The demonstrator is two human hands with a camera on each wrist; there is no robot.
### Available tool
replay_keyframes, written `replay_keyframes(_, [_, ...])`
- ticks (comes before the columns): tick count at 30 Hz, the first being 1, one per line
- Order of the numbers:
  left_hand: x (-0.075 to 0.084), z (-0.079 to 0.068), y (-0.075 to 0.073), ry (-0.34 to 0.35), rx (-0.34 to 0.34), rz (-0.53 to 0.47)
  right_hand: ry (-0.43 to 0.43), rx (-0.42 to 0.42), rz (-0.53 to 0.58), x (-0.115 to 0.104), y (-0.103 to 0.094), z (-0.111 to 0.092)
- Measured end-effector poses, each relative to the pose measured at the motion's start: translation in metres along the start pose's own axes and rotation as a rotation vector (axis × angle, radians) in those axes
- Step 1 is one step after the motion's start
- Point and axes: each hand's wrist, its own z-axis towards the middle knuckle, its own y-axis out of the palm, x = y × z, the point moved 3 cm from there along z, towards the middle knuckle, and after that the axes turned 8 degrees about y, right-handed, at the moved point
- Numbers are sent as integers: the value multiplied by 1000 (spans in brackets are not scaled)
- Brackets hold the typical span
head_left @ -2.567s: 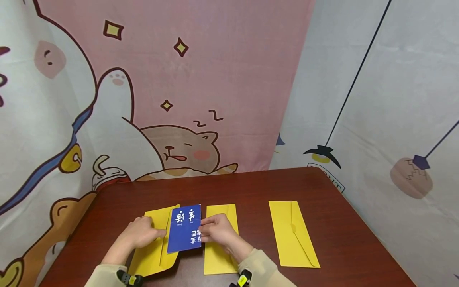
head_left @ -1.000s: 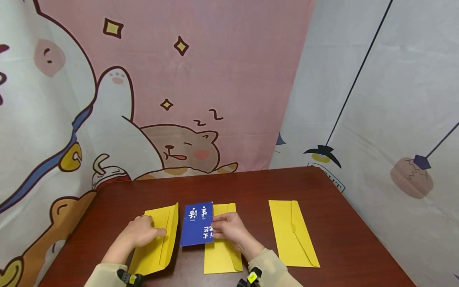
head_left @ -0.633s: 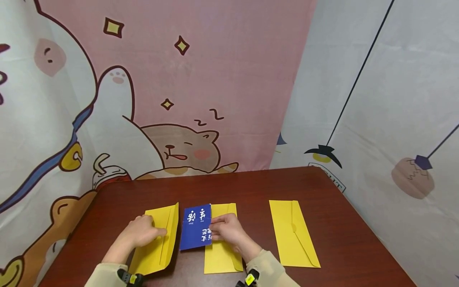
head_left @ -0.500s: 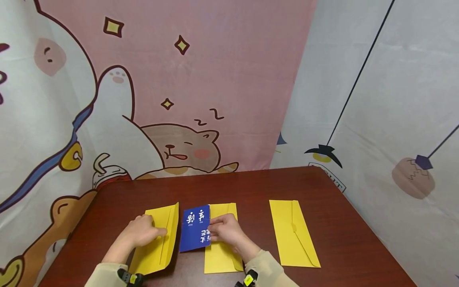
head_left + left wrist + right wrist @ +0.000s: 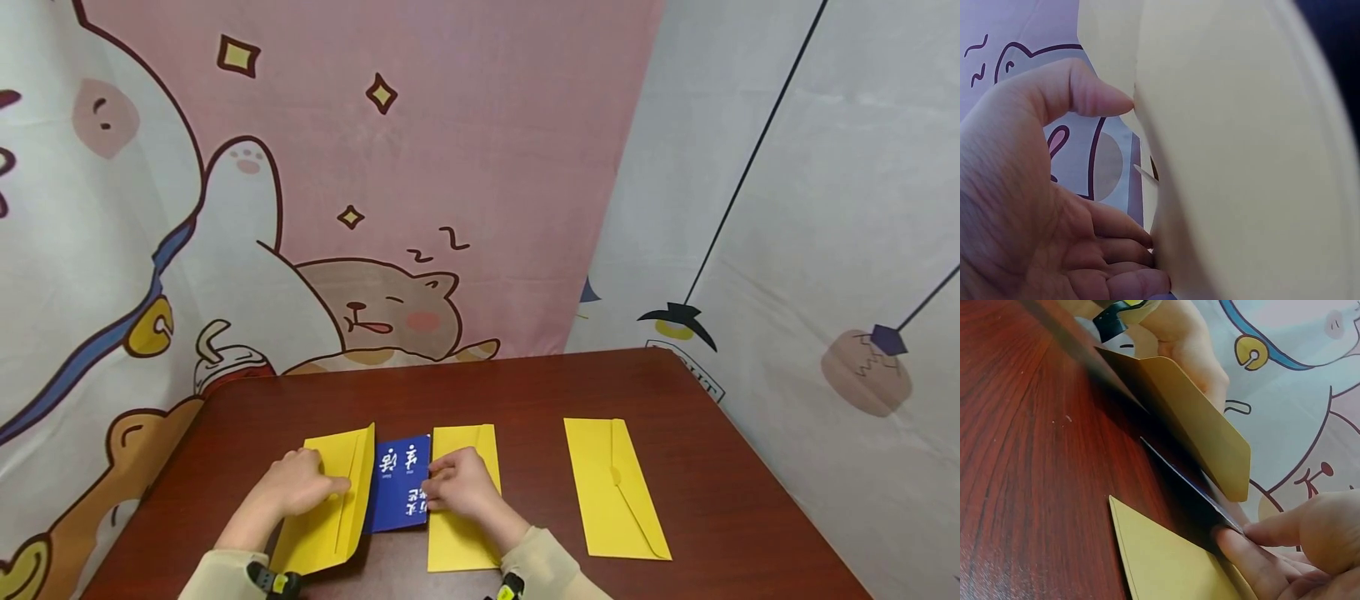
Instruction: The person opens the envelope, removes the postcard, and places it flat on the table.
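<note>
My left hand point(image 5: 300, 483) holds a yellow envelope point(image 5: 322, 533) at the table's left, its flap side tilted up on the right. Thumb and fingertips meet the envelope point(image 5: 1241, 156) in the left wrist view. Between thumb and fingers, my right hand point(image 5: 467, 485) pinches the right edge of a blue card point(image 5: 396, 496) with white characters. The card's left edge is hidden behind the envelope's raised flap. Seen edge-on in the right wrist view, the card point(image 5: 1185, 479) lies below the flap point(image 5: 1200, 422). A second yellow envelope point(image 5: 461, 546) lies under my right hand.
A third yellow envelope point(image 5: 613, 500) lies apart on the right of the dark red wooden table point(image 5: 525, 392). Behind the table hangs a cartoon-printed cloth point(image 5: 487, 167). Both wrists wear dark straps point(image 5: 272, 581).
After shifting right, away from the left envelope, the blue card has come back left with my right hand, and its edge is now behind the flap. My left hand stays in place.
</note>
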Motion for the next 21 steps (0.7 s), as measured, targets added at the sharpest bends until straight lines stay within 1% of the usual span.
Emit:
replay_keyframes(5, [0, 1, 1, -10, 5, -8, -30, 20, -37, -1, 2, 1])
replay_keyframes(8, [0, 1, 1, -6, 7, -9, -40, 34, -57, -2, 3, 1])
replay_keyframes(16, [1, 0, 1, -6, 8, -9, -108, 104, -203, -8, 4, 0])
replay_keyframes(21, [1, 0, 1, -7, 14, -7, -131, 114, -235, -9, 5, -1])
